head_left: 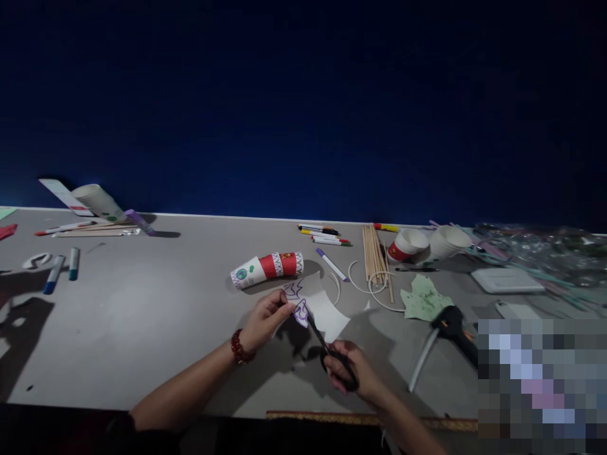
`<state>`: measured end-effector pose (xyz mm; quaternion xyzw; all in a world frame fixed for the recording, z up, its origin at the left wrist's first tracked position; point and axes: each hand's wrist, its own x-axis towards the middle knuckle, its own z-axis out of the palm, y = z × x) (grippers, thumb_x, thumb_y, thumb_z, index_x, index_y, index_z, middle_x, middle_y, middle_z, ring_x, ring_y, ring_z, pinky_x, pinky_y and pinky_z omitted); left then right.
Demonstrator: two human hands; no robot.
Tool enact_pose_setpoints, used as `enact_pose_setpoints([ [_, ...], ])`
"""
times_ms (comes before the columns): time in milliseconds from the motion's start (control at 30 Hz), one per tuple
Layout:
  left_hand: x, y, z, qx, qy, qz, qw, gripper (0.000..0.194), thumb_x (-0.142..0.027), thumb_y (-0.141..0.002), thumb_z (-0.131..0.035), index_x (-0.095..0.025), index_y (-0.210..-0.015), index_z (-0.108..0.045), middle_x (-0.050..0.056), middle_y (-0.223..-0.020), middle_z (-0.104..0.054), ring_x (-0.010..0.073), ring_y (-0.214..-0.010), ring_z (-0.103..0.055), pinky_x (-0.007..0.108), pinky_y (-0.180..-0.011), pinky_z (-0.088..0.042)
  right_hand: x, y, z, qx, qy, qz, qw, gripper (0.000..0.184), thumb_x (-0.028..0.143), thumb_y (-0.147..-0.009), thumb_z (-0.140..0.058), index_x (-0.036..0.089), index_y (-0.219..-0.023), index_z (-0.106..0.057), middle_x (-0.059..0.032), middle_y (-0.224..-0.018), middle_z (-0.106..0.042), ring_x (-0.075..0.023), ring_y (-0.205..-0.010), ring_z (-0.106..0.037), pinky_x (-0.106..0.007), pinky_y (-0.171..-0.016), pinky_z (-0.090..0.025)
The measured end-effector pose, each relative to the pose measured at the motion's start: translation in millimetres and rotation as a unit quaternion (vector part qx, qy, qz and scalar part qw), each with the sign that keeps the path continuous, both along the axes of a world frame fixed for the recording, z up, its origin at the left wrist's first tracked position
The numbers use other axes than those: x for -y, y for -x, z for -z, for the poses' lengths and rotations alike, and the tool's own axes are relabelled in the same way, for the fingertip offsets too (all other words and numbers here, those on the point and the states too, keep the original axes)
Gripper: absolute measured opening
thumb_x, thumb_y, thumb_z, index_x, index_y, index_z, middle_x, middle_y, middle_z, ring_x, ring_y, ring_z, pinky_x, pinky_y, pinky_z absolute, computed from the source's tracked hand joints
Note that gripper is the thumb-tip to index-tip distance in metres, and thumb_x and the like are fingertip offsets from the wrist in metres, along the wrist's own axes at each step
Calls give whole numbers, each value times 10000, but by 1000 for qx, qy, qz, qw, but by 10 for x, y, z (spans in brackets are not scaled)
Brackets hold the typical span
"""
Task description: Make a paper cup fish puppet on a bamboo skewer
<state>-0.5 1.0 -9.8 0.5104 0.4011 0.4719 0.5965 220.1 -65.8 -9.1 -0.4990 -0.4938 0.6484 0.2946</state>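
My left hand (269, 316), with a beaded bracelet at its wrist, pinches a white sheet of paper (327, 311) that carries purple drawn shapes. My right hand (348, 370) has its fingers in the handles of black scissors (318, 333). The scissor blades reach up to the paper beside a purple outline; whether they are closed on it I cannot tell. Just beyond my left hand lies a curved row of joined paper cups (270, 266), white and red with drawn patterns. A purple-capped marker (332, 264) rests behind the paper.
Several markers (325, 235) lie farther back, near wooden sticks (373, 256) and paper cups (410, 243). A glue gun (453, 332) and green paper (424, 298) are at the right, with white cord (365, 287) looped nearby. Blue markers (54, 275) and a tilted cup (97, 202) stand left.
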Motion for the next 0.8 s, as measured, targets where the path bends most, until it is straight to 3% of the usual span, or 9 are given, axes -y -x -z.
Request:
enact_pose_setpoints([
  [167,6,0,11,2,0,3,1000,369,-492,-841,-694,-171,-743,-541,-9,-702,-545,129,-678,-516,255,-663,-451,19,-7,62,-38,34,-46,998,613,817,-701,-596,220,-712,-461,81,-467,-444,-59,-346,-339,-209,-375,-214],
  [300,-14,1,21,8,2,-9,1000,364,-492,-850,-683,-173,-764,-531,-11,-720,-540,128,-687,-513,260,-677,-455,80,-28,9,-8,72,-105,992,542,721,-707,-665,228,-714,-440,96,-443,-441,-64,-361,-363,-200,-400,-227],
  [467,-71,48,13,-31,-36,-34,998,353,-490,-875,-645,-177,-770,-520,-9,-723,-535,132,-680,-493,257,-651,-425,110,-321,-314,68,83,-192,975,545,517,-610,-817,225,-598,-358,110,-467,-378,-51,-398,-365,-178,-388,-228],
  [567,-82,90,-30,-116,-91,-42,988,303,-431,-913,-610,-175,-769,-536,-13,-714,-517,129,-674,-457,249,-639,-379,-13,-540,-595,86,43,-162,982,520,488,-627,-806,220,-612,-360,101,-545,-368,-45,-453,-335,-172,-404,-270],
  [633,-78,109,-57,-155,-117,-35,980,286,-400,-921,-603,-174,-759,-537,-17,-705,-503,127,-669,-438,249,-633,-354,-151,-618,-717,102,23,-166,981,483,500,-653,-790,215,-632,-401,89,-556,-414,-58,-472,-391,-177,-428,-332],
  [700,-71,117,-63,-161,-122,-24,979,285,-391,-923,-603,-173,-754,-533,-21,-695,-488,122,-658,-422,247,-619,-336,-294,-632,-741,131,21,-181,974,500,520,-686,-771,224,-615,-374,100,-489,-401,-59,-419,-400,-176,-401,-311],
  [800,-71,119,-17,-115,-93,-8,989,282,-399,-907,-632,-170,-772,-539,-28,-683,-471,115,-643,-411,238,-595,-329,-444,-595,-638,155,39,-223,962,525,564,-700,-759,222,-593,-376,90,-427,-440,-63,-381,-427,-167,-377,-253],
])
